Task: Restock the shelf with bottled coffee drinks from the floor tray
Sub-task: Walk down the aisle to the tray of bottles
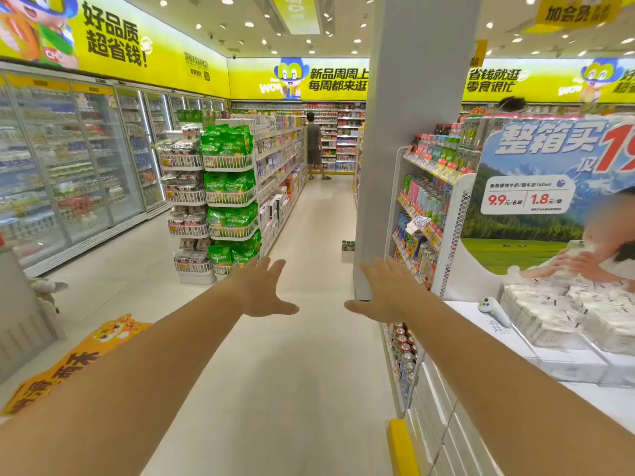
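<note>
My left hand and my right hand are stretched out in front of me over the aisle floor, fingers spread, both holding nothing. Far ahead on the floor, beside the grey pillar, stands a small tray of bottles, partly cut off by the pillar. On my right, a white drinks shelf holds rows of bottles and cans with red and yellow price tags. My right hand hangs in front of its lower rows without touching it.
A grey pillar rises right of the aisle. Wire racks of green snack bags stand left of the aisle, glass-door coolers along the left wall. A person stands far down the aisle. A white display counter with wrapped packs is at right.
</note>
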`<act>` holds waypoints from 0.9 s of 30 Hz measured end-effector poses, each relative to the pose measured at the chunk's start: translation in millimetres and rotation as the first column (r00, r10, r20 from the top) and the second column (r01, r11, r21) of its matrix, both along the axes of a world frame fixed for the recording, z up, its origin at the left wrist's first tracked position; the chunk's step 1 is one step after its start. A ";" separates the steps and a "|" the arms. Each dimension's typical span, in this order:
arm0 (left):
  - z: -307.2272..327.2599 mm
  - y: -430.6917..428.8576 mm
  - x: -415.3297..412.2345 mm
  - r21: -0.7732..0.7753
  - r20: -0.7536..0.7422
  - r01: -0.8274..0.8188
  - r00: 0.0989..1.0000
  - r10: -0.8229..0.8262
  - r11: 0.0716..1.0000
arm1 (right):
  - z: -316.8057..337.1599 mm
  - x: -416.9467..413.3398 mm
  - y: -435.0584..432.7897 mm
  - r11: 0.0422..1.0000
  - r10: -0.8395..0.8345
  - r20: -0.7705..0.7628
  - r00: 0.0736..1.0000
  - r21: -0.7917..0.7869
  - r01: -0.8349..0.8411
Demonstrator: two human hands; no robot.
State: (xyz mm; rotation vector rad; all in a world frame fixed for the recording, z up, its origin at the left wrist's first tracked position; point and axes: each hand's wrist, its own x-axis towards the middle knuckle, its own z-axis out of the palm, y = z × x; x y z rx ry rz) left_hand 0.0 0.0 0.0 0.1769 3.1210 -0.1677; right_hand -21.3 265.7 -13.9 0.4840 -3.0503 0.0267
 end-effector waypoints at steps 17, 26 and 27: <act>-40.2 -41.0 -284.3 -0.028 0.030 0.013 0.999 -0.013 1.000 | -43.0 -285.3 -52.1 1.000 -0.013 0.025 1.000 0.028 0.012; -36.3 -84.1 -501.3 -0.040 0.022 0.060 0.998 -0.060 0.997 | -33.6 -490.0 -91.1 0.999 -0.050 0.018 0.999 0.019 0.049; -42.4 -87.8 -526.4 -0.042 0.027 0.056 0.998 -0.055 0.998 | -38.0 -515.6 -93.8 0.998 -0.057 0.026 0.998 0.018 0.057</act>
